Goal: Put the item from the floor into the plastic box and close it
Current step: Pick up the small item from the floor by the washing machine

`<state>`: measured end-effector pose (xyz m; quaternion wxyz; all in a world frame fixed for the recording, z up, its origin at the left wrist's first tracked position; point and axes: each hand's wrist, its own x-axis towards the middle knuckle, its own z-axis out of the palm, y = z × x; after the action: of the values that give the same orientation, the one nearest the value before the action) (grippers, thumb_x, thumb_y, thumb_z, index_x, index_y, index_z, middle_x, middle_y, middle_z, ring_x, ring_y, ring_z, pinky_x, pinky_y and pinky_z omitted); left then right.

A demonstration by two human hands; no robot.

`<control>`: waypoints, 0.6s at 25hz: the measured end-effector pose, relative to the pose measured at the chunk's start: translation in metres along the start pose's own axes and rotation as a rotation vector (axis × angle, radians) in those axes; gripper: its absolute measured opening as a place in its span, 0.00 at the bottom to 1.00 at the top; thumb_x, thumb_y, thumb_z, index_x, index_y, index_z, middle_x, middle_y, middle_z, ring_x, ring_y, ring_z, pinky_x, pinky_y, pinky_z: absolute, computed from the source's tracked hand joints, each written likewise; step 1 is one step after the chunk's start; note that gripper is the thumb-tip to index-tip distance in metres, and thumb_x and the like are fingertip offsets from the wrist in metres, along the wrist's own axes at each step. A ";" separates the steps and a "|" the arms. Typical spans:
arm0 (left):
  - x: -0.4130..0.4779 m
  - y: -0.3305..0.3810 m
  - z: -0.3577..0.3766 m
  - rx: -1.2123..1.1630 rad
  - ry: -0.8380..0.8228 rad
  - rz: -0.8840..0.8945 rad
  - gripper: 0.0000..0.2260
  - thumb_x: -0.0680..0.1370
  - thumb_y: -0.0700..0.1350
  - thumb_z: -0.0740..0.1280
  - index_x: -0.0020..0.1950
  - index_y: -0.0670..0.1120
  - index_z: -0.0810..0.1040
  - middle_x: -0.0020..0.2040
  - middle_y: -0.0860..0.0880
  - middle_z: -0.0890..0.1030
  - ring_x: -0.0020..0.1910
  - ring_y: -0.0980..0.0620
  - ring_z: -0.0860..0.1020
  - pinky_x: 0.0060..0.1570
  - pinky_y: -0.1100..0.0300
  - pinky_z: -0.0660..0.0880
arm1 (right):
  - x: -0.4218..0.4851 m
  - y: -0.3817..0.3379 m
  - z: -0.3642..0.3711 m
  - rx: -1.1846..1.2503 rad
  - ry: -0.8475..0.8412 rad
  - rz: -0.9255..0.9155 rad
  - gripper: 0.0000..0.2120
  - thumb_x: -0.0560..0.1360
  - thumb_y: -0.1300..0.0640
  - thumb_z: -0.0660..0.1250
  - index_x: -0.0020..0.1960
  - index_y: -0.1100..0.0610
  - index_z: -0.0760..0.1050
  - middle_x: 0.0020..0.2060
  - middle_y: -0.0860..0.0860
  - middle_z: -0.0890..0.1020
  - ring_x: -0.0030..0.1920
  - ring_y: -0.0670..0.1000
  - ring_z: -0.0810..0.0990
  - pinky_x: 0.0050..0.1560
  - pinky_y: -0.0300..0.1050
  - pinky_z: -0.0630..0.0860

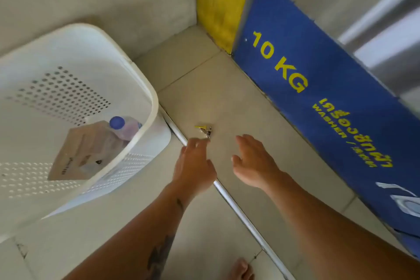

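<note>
Lying on the pale tiled floor, a small bunch of keys with a yellow tag sits just beyond a metal floor strip that runs diagonally across the tiles. Left of that strip stands a white plastic box with perforated walls, open at the top; inside it are a bottle with a blue cap and a flat paper packet. Right of the strip, well past the keys, rises a blue panel printed "10 KG" in yellow, with a yellow block at its far end and a steel machine front above it. Plain beige walls meet in the corner behind the box.

The left hand reaches over the strip, its fingers loosely curled and almost touching the keys; whether they touch is unclear. The right hand hovers near the keys on the panel side, palm down, fingers together and empty. A bare foot shows at the near end of the strip.
</note>
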<state>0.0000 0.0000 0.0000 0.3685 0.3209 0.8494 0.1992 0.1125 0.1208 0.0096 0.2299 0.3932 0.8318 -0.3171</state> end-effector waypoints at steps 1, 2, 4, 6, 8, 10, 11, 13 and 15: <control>0.011 -0.002 0.003 0.066 0.040 0.054 0.27 0.76 0.41 0.63 0.75 0.52 0.63 0.75 0.50 0.62 0.71 0.46 0.65 0.65 0.54 0.68 | 0.012 0.003 0.004 -0.029 0.030 0.000 0.28 0.81 0.52 0.56 0.78 0.56 0.52 0.78 0.54 0.55 0.78 0.55 0.52 0.73 0.52 0.59; 0.022 -0.004 0.007 0.125 0.088 0.096 0.29 0.75 0.41 0.64 0.76 0.53 0.61 0.76 0.50 0.59 0.73 0.45 0.63 0.66 0.53 0.68 | 0.022 0.006 0.006 -0.045 0.061 0.008 0.29 0.81 0.52 0.56 0.78 0.56 0.52 0.79 0.54 0.53 0.78 0.55 0.50 0.73 0.52 0.58; 0.044 -0.006 0.009 0.241 0.100 0.160 0.33 0.74 0.41 0.66 0.77 0.54 0.59 0.78 0.49 0.54 0.75 0.44 0.59 0.68 0.51 0.67 | 0.040 0.009 0.009 -0.081 0.121 0.005 0.29 0.80 0.52 0.57 0.78 0.56 0.51 0.79 0.55 0.52 0.78 0.56 0.49 0.73 0.52 0.58; 0.060 -0.010 0.013 0.361 0.077 0.199 0.34 0.73 0.41 0.68 0.77 0.54 0.59 0.78 0.47 0.54 0.75 0.43 0.57 0.68 0.50 0.66 | 0.053 0.012 0.021 -0.105 0.176 0.008 0.31 0.79 0.53 0.59 0.78 0.56 0.51 0.79 0.57 0.51 0.78 0.58 0.49 0.75 0.53 0.58; 0.072 -0.016 0.013 0.477 0.057 0.264 0.32 0.72 0.42 0.69 0.74 0.53 0.63 0.75 0.47 0.59 0.71 0.43 0.62 0.65 0.50 0.69 | 0.058 0.014 0.034 -0.124 0.215 0.031 0.33 0.77 0.53 0.60 0.78 0.55 0.50 0.79 0.58 0.49 0.78 0.59 0.48 0.76 0.56 0.56; 0.081 -0.022 0.014 0.550 0.081 0.334 0.25 0.72 0.43 0.69 0.68 0.52 0.69 0.68 0.47 0.66 0.64 0.43 0.67 0.60 0.50 0.73 | 0.060 0.015 0.045 -0.160 0.238 0.049 0.36 0.77 0.52 0.61 0.78 0.55 0.47 0.79 0.58 0.46 0.79 0.60 0.46 0.76 0.58 0.53; 0.084 -0.025 0.015 0.541 0.098 0.348 0.22 0.72 0.44 0.70 0.65 0.51 0.72 0.65 0.47 0.68 0.60 0.43 0.69 0.57 0.51 0.74 | 0.061 0.016 0.048 -0.180 0.243 0.050 0.37 0.77 0.51 0.60 0.79 0.56 0.45 0.79 0.58 0.45 0.79 0.61 0.45 0.77 0.58 0.51; 0.085 -0.029 0.019 0.547 0.117 0.379 0.17 0.72 0.43 0.70 0.60 0.50 0.73 0.59 0.47 0.71 0.55 0.44 0.70 0.51 0.52 0.75 | 0.061 0.018 0.052 -0.207 0.243 0.041 0.37 0.78 0.50 0.59 0.79 0.56 0.41 0.79 0.58 0.42 0.79 0.60 0.43 0.77 0.58 0.49; 0.083 -0.031 0.024 0.603 0.115 0.403 0.16 0.73 0.41 0.68 0.60 0.48 0.72 0.57 0.45 0.71 0.52 0.43 0.71 0.48 0.51 0.75 | 0.060 0.020 0.052 -0.205 0.223 0.033 0.37 0.79 0.51 0.58 0.79 0.56 0.40 0.79 0.58 0.41 0.79 0.60 0.41 0.77 0.58 0.48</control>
<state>-0.0381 0.0381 -0.0747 0.1625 0.5643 0.8090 0.0264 0.1005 0.1246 -0.0715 0.1801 0.4141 0.8737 -0.1811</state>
